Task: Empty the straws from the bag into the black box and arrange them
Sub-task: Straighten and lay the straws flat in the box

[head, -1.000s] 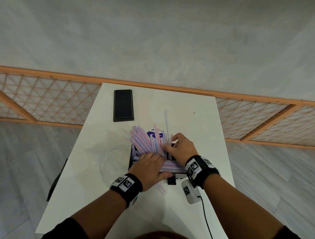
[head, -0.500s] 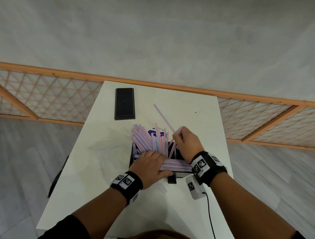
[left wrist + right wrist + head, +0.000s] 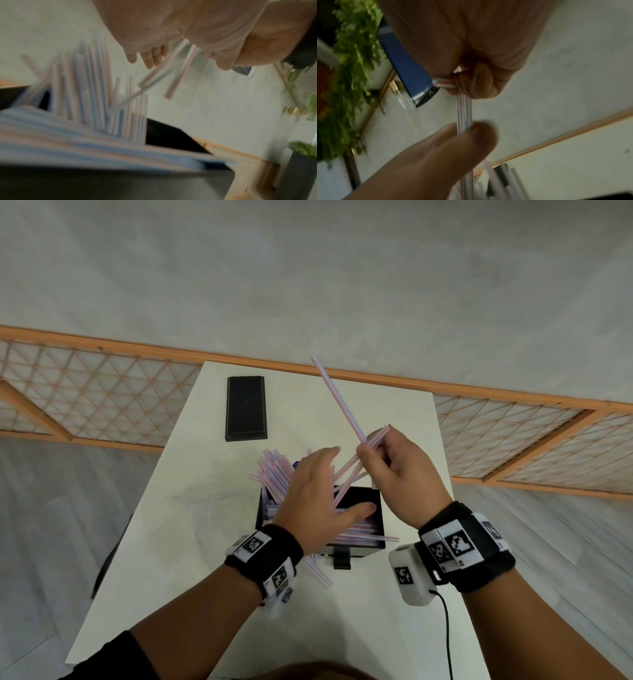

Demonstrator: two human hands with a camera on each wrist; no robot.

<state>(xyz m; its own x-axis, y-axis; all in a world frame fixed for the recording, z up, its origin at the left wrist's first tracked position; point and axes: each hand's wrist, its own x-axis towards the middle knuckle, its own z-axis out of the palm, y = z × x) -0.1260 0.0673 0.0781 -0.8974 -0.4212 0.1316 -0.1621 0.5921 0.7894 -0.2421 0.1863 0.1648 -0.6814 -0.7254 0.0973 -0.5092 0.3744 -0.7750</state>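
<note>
Straws [image 3: 346, 474] are being lifted clear of the black box [image 3: 371, 501] by the right hand [image 3: 394, 470], now pinching several; the left hand [image 3: 315, 498], fingers relaxed, is rising off the pile for re-laying.

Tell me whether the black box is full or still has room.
Still has room. In the head view the black box shows dark empty space at its right, while straws pile and lean at its left.

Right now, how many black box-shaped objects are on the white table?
2. The open black box, holding straws, stands under the left hand. A flat black lid-like piece lies beyond it, to the left. Others may be hidden.
</note>
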